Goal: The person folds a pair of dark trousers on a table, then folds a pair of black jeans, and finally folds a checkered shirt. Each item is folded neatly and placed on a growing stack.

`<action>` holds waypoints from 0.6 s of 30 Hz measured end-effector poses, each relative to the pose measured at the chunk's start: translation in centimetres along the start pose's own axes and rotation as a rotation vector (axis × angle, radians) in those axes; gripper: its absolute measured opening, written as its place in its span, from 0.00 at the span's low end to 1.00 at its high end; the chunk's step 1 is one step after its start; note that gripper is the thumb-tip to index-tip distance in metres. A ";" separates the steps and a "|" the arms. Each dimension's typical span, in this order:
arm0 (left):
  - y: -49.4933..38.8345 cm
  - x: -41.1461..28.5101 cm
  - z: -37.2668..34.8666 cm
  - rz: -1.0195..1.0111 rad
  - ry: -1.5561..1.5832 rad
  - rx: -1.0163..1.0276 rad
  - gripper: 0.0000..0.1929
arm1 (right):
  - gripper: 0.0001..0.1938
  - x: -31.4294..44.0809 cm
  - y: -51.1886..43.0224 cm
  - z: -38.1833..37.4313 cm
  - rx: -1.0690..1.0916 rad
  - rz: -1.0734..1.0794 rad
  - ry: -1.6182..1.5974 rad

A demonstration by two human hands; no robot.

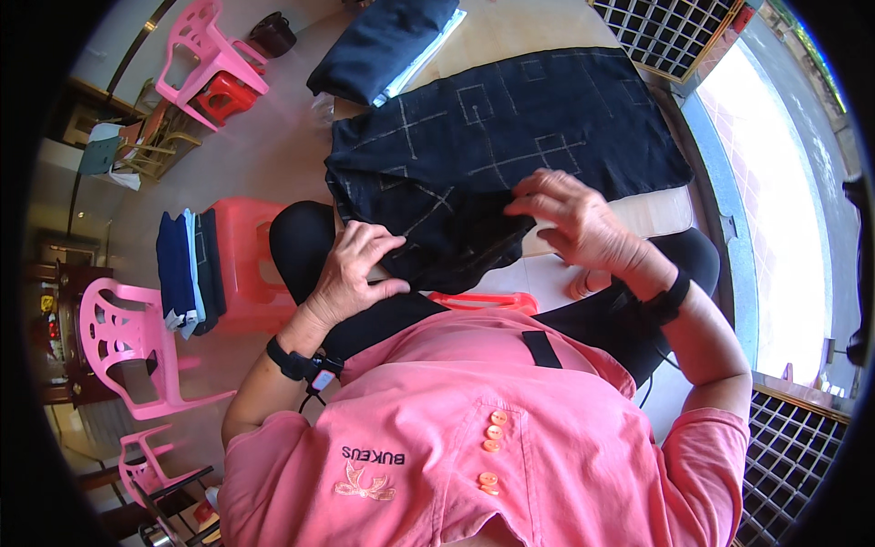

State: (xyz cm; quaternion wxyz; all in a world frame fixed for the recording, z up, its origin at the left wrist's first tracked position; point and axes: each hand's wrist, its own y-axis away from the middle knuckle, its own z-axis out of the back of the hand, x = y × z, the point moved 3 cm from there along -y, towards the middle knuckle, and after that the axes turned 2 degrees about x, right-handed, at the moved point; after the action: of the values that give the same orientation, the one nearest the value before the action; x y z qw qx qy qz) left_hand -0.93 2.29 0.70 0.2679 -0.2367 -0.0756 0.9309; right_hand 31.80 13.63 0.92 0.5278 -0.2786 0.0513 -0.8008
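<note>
Dark cloth (478, 137) with thin pale lines of squares and crosses lies over a light wooden board (649, 212) before me. Its near end is bunched and hangs towards my lap. My left hand (355, 270) is at the left edge of this bunched part, fingertips at the fabric and thumb spread apart from them. Over the right side of the bunched part, my right hand (574, 219) has bent fingers at the fabric's edge. Whether those fingers pinch the cloth, I cannot tell.
Folded dark cloth (389, 44) with a pale layer lies at the board's far left. Left of my knee, a red plastic stool (246, 267) bears folded clothes (195, 270). Pink plastic chairs (126, 342) stand farther left. An open doorway (759, 205) and metal lattice (793, 451) are at right.
</note>
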 end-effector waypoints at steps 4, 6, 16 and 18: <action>1.3 -0.9 0.1 0.032 -0.038 0.031 0.30 | 0.26 1.3 -0.4 -1.9 0.132 -0.072 -0.084; 1.5 -1.1 0.4 0.032 -0.018 0.038 0.26 | 0.25 0.9 -0.3 -2.0 0.179 -0.148 -0.054; -4.5 6.7 0.9 0.346 -0.234 -0.071 0.19 | 0.13 2.2 0.2 -2.0 0.144 0.106 0.140; -4.0 6.0 1.7 0.216 -0.207 -0.160 0.21 | 0.13 2.2 0.7 -1.8 0.159 0.109 0.124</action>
State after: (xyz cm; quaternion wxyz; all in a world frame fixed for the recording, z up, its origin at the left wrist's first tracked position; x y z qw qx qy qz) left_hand -4.33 8.83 0.84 0.1371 -0.1669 -0.1508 0.9647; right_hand 30.81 11.05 0.01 0.5869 -0.1826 0.0353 -0.7880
